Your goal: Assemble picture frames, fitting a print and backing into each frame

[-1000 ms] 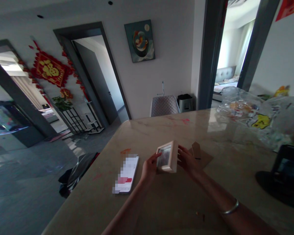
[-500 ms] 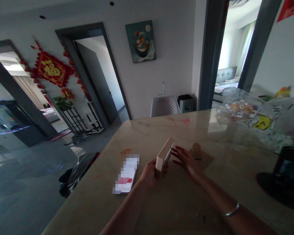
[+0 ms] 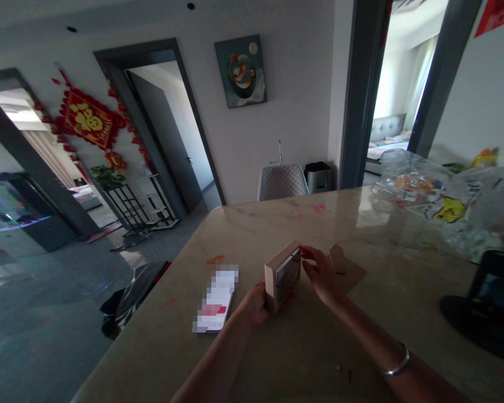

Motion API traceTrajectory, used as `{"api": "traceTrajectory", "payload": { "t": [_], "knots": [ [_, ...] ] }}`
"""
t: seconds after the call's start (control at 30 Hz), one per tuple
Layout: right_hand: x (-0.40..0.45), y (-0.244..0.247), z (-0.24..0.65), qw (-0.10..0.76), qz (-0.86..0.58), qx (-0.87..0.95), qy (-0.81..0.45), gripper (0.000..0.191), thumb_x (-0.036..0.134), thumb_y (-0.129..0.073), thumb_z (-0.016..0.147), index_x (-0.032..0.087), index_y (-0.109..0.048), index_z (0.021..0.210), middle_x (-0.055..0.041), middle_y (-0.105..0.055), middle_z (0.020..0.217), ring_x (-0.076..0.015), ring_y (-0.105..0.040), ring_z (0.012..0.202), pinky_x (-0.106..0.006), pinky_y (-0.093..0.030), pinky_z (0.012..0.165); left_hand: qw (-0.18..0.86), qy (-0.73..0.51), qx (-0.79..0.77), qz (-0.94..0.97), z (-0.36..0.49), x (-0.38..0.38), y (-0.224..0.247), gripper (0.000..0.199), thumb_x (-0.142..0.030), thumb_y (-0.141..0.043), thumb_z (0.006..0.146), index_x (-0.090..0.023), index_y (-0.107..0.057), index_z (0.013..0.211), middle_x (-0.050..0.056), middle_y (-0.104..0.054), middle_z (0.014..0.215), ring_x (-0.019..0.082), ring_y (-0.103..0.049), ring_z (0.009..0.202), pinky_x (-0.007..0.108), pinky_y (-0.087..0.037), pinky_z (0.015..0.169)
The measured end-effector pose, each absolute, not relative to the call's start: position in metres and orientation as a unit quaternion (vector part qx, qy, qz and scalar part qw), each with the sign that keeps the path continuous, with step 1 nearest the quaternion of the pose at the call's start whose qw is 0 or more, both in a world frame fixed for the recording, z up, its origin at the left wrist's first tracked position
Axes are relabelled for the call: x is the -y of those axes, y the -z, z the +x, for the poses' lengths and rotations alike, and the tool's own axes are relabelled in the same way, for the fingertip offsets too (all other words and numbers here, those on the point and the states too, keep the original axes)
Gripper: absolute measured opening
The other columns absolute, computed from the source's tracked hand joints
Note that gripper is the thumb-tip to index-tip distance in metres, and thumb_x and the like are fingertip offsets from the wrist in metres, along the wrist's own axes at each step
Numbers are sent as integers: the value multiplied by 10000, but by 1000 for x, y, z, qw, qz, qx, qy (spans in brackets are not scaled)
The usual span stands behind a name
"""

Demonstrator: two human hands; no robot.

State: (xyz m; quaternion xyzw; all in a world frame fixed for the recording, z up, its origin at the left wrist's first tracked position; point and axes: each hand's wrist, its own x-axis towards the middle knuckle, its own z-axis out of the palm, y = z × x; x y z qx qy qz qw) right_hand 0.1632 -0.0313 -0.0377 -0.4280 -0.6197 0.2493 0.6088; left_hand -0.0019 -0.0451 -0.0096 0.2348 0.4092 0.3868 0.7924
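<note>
A small light-wood frame [image 3: 282, 274] is tilted up above the stone table, its recessed side with a greyish panel facing right. My left hand [image 3: 258, 305] grips its lower left edge, some fingers hidden behind it. My right hand [image 3: 320, 274] is at the upper right edge, fingertips bent against or very close to the rim; contact is hard to tell. Just beyond my right hand lies a flat brown board [image 3: 353, 274] with a raised flap [image 3: 336, 258].
A phone [image 3: 217, 299] lies on the table [image 3: 185, 336] left of my hands. Plastic bags [image 3: 449, 196] sit at the back right, a dark device on a round base [image 3: 487, 308] at the right edge. Small bits [image 3: 344, 372] lie near the front. A chair [image 3: 283, 182] stands behind.
The frame has turned so that its recessed side shows more. My right hand has shifted slightly, its fingers more bent and near the frame's upper right edge.
</note>
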Motion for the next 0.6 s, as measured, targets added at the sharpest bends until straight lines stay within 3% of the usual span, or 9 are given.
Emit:
{"api": "traceTrajectory", "payload": {
  "t": [0.17, 0.3, 0.43, 0.53, 0.6],
  "knots": [
    [29, 36, 168, 558, -438, 697, -101, 253, 223, -365, 834, 240, -479, 1060, -84, -486, 1055, -189, -495, 953, -382, -460, 784, 782, -391, -419, 247, -3, 45, 8, 313, -101, -372, 769, -87, -574, 1008, 104, -652, 758, 180, -627, 685, 275, -503, 586],
    [29, 30, 166, 558, -428, 709, -51, 260, 184, -363, 821, 228, -464, 1056, -92, -489, 1058, -197, -481, 1000, -402, -432, 838, 768, -399, -420, 274, -5, 44, 10, 292, -101, -403, 753, -84, -600, 967, 104, -645, 743, 166, -616, 639, 252, -485, 546],
    [30, 30, 162, 595, -450, 651, -139, 237, 245, -372, 824, 215, -451, 1045, -97, -515, 1027, -183, -534, 915, -354, -473, 725, 710, -426, -432, 357, -7, 42, 16, 313, -96, -502, 684, -83, -622, 972, 85, -645, 734, 128, -583, 576, 222, -457, 529],
    [31, 31, 160, 623, -431, 590, -278, 226, 316, -423, 803, 220, -458, 1005, -83, -531, 1020, -174, -560, 886, -338, -479, 712, 620, -457, -467, 433, -10, 39, 17, 375, -126, -539, 676, -101, -604, 1044, 62, -651, 740, 108, -563, 552, 212, -441, 527],
    [31, 31, 159, 632, -396, 543, -385, 265, 367, -472, 772, 228, -458, 997, -76, -535, 1041, -181, -560, 908, -334, -483, 713, 546, -473, -503, 474, -13, 37, 17, 345, -152, -514, 706, -130, -617, 1035, 61, -663, 813, 131, -590, 633, 237, -460, 588]
  ]
}}
